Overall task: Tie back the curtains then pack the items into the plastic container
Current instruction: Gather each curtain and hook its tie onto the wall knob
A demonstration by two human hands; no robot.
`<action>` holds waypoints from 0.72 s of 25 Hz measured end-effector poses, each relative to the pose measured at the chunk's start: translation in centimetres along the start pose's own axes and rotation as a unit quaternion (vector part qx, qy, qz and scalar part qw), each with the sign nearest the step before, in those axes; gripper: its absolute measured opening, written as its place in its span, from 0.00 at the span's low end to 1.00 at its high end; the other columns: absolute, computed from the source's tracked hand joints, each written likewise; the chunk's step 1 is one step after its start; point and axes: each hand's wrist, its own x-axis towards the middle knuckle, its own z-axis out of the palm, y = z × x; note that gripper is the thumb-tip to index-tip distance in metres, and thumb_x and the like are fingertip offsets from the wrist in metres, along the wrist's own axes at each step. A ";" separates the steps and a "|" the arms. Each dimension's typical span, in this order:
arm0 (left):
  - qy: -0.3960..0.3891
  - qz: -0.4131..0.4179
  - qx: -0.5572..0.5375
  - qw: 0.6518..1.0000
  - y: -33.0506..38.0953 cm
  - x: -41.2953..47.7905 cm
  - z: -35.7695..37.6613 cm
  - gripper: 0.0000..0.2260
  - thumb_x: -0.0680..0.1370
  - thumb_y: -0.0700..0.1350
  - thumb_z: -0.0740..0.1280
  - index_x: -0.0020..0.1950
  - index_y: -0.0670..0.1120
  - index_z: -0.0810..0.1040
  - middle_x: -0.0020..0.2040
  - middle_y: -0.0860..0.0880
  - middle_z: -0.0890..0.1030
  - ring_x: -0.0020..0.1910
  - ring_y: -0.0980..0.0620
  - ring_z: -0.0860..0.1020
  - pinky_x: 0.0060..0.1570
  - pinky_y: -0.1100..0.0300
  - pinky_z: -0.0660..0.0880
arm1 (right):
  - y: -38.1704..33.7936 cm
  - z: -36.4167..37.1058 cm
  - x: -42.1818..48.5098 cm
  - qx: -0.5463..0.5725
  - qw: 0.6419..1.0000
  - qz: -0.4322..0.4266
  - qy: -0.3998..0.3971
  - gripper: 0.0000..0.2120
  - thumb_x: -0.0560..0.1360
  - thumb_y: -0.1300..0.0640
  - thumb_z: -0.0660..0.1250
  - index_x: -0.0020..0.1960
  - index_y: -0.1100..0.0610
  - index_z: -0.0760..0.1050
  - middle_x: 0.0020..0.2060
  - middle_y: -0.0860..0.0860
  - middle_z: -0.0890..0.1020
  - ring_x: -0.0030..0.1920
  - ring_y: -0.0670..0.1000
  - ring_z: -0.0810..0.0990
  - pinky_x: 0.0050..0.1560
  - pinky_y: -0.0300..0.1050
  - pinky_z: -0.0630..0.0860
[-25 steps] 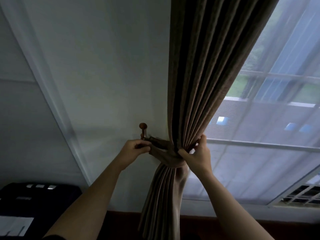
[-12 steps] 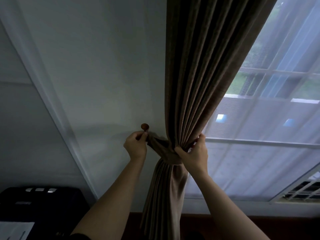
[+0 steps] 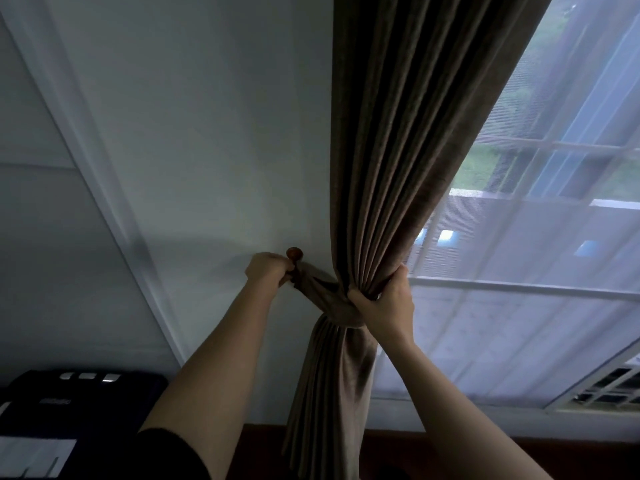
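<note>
The heavy brown pleated curtain [image 3: 391,168] hangs beside the window, gathered at its waist by a matching brown fabric tieback band [image 3: 325,299]. To seat the band well, I keep the pleats bunched tight while the loop end goes fully over the round wooden wall knob [image 3: 294,252]. My right hand [image 3: 384,306] is closed around the gathered pleats; my left hand [image 3: 268,270] pinches the band's end at the knob. The folds look thick, soft and even.

My left hand [image 3: 268,270] is raised just left of the curtain [image 3: 391,174], fingers curled shut on the tie-back [image 3: 317,284] end. My right hand [image 3: 386,304] clamps the curtain's gathered folds from the right; both forearms are extended upward.
</note>
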 end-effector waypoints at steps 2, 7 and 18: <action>-0.008 0.003 0.006 1.000 0.0 0.9 0.5 0.07 0.69 0.36 0.71 0.33 0.39 0.75 0.33 0.41 0.79 0.38 0.45 0.81 0.45 0.53 0.80 | -0.1 0.1 0.0 -0.005 1.000 -0.006 0.003 0.33 0.64 0.49 0.75 0.63 0.57 0.65 0.54 0.51 0.76 0.52 0.54 0.76 0.50 0.51 0.75; -0.073 0.006 -0.053 0.996 -3.5 1.7 0.4 0.09 0.66 0.40 0.75 0.32 0.39 0.76 0.31 0.42 0.79 0.30 0.47 0.77 0.34 0.59 0.74 | -0.3 0.0 -0.1 0.001 1.000 -0.011 -0.003 0.34 0.65 0.48 0.76 0.64 0.55 0.64 0.54 0.49 0.76 0.53 0.51 0.76 0.49 0.46 0.74; -0.030 0.058 -0.160 0.985 -6.9 -1.0 1.5 0.06 0.71 0.35 0.72 0.47 0.38 0.81 0.39 0.43 0.81 0.33 0.52 0.79 0.28 0.71 0.76 | 4.7 -1.4 -3.0 0.053 0.989 0.085 -0.111 0.31 0.74 0.57 0.69 0.72 0.59 0.61 0.65 0.54 0.73 0.62 0.48 0.71 0.58 0.40 0.68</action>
